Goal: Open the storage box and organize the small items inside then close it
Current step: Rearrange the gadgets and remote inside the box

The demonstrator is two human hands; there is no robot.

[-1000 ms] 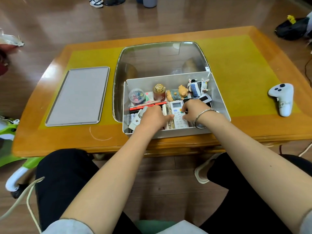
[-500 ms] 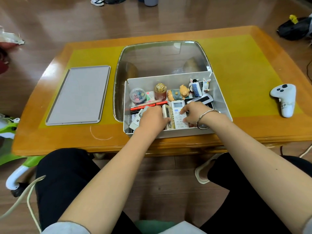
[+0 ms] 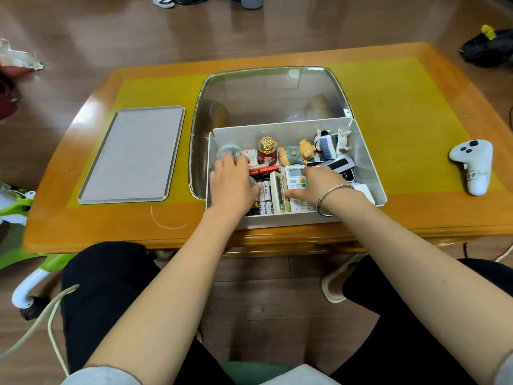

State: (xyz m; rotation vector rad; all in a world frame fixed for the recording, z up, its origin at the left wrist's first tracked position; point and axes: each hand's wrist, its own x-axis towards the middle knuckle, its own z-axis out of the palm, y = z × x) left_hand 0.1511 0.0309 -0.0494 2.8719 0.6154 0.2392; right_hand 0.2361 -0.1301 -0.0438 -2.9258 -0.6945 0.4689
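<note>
The grey storage box (image 3: 367, 165) stands open at the table's near edge, full of small items. Its flat grey lid (image 3: 133, 154) lies on the table to the left. My left hand (image 3: 231, 184) is inside the box on the left, fingers stretched toward a clear round container (image 3: 228, 150) and lying over a red pen (image 3: 262, 171). My right hand (image 3: 319, 184) rests with spread fingers on a white remote (image 3: 294, 173). Between my hands lie batteries (image 3: 265, 198) and a slim white device (image 3: 277, 190). A red bottle with a gold cap (image 3: 267, 150), pig figurines (image 3: 297, 154) and rabbit figurines (image 3: 330, 140) stand along the back wall.
A white game controller (image 3: 472, 165) lies on the yellow mat (image 3: 402, 112) to the right. Behind the box is the table's glass inset (image 3: 266, 93). A black bag (image 3: 488, 47) sits on the floor far right, and a green and white object (image 3: 16, 245) at the left.
My left hand has moved from the box's front left toward the back left, uncovering the batteries. My right hand has stayed on the white remote.
</note>
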